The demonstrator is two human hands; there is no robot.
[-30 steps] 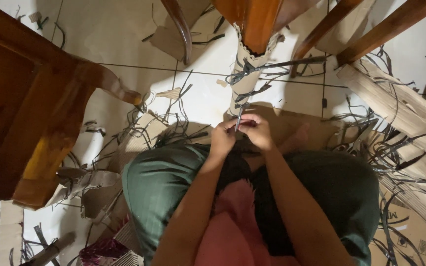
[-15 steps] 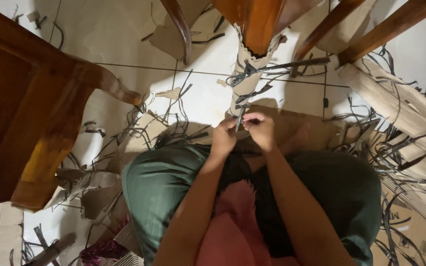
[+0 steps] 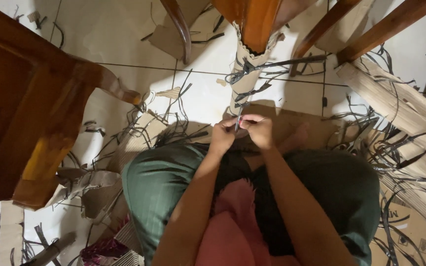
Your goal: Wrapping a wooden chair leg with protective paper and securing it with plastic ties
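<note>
Seen from above: left hand (image 3: 223,139) & right hand (image 3: 258,130) pinch a thin dark plastic strap (image 3: 237,119) together, just below a cardboard-wrapped wooden furniture leg (image 3: 249,74).

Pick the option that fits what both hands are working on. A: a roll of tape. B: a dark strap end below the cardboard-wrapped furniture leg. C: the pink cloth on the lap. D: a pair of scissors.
B: the left hand and right hand pinch a dark strap that runs up to the cardboard-wrapped leg.
</note>
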